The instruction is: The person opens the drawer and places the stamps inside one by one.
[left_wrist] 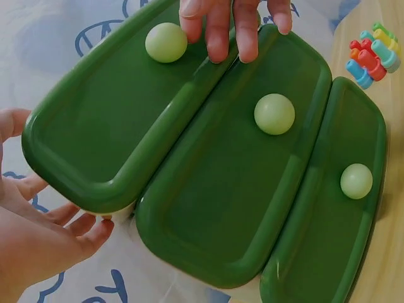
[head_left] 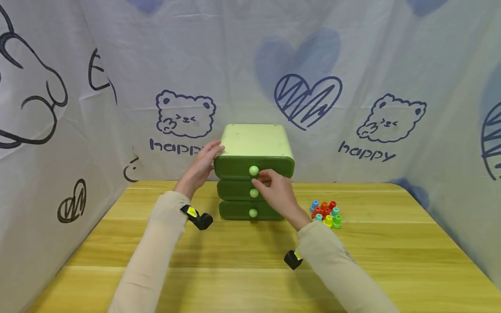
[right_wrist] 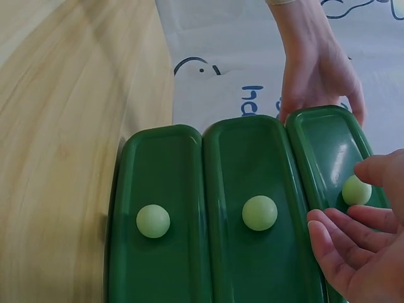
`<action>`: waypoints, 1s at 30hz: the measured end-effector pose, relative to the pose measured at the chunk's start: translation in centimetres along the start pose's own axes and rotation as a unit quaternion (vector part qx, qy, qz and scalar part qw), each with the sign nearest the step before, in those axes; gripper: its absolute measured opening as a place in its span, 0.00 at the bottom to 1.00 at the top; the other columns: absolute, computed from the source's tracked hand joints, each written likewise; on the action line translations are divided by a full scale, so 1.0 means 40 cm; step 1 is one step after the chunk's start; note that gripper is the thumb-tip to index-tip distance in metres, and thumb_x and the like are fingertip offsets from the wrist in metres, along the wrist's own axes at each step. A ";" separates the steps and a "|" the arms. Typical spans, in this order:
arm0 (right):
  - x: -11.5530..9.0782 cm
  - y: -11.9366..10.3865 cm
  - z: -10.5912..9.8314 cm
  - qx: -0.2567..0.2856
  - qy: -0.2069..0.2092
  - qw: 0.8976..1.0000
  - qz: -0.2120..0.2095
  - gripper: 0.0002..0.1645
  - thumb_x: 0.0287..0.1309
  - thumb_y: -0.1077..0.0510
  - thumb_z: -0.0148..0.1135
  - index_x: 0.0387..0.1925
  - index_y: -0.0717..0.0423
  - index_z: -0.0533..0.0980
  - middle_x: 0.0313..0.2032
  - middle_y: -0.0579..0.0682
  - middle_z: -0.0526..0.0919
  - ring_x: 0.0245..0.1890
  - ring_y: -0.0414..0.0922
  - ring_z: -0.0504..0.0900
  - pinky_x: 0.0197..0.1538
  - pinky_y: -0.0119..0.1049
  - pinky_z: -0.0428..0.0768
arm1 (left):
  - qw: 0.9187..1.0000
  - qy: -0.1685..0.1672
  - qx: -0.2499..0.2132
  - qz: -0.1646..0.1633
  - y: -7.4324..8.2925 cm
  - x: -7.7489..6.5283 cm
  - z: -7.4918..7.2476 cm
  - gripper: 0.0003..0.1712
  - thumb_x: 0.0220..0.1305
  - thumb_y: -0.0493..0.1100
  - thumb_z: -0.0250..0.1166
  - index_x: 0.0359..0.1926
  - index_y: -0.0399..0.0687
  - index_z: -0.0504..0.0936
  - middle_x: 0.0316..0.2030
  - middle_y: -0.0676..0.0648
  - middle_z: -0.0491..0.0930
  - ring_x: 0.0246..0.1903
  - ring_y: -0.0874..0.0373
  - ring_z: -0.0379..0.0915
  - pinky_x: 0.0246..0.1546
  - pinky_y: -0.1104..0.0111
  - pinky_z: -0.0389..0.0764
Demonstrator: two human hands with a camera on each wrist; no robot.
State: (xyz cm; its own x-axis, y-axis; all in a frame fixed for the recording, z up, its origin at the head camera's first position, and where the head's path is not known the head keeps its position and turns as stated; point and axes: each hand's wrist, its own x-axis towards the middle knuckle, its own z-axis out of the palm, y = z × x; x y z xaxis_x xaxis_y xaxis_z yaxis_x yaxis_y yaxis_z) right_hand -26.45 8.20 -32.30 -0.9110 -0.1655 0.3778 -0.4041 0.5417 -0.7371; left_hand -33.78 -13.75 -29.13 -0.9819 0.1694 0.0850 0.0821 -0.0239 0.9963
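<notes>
A small three-drawer cabinet (head_left: 258, 141) has a pale green top and dark green drawer fronts, each with a round light green knob. My left hand (head_left: 201, 167) rests against its upper left side, fingers along the edge of the top section. At the front, my right hand (head_left: 278, 191) is beside the top drawer's knob (head_left: 253, 170). In the right wrist view, its thumb and fingers (right_wrist: 356, 237) spread either side of that knob (right_wrist: 356, 190), with no curl around it. The middle drawer (left_wrist: 221, 183) and bottom drawer (left_wrist: 328, 208) look pushed in.
Several colourful peg-like pieces (head_left: 326, 215) stand grouped on the wooden table (head_left: 235, 278), right of the cabinet. A white cloth (head_left: 242, 78) printed with bears and hearts hangs behind and along both sides.
</notes>
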 end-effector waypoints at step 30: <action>0.047 -0.005 0.032 -0.034 0.105 0.994 -0.002 0.19 0.58 0.47 0.67 0.32 0.61 0.84 0.26 0.51 0.85 0.24 0.43 0.82 0.28 0.36 0.81 | 1.000 -0.011 0.023 0.005 -0.016 0.003 -0.022 0.35 0.72 0.46 0.54 0.74 0.42 0.53 0.68 0.37 0.55 0.67 0.46 0.52 0.67 0.52 0.57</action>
State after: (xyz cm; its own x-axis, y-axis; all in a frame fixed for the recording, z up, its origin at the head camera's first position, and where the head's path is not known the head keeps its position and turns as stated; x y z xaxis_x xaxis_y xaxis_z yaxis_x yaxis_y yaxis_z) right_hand -28.19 6.74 -32.16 -0.8690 0.0033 0.4948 -0.3952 0.5969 -0.6982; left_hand -34.11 -14.57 -29.78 -0.9771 0.1910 0.0942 0.0999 0.0205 0.9948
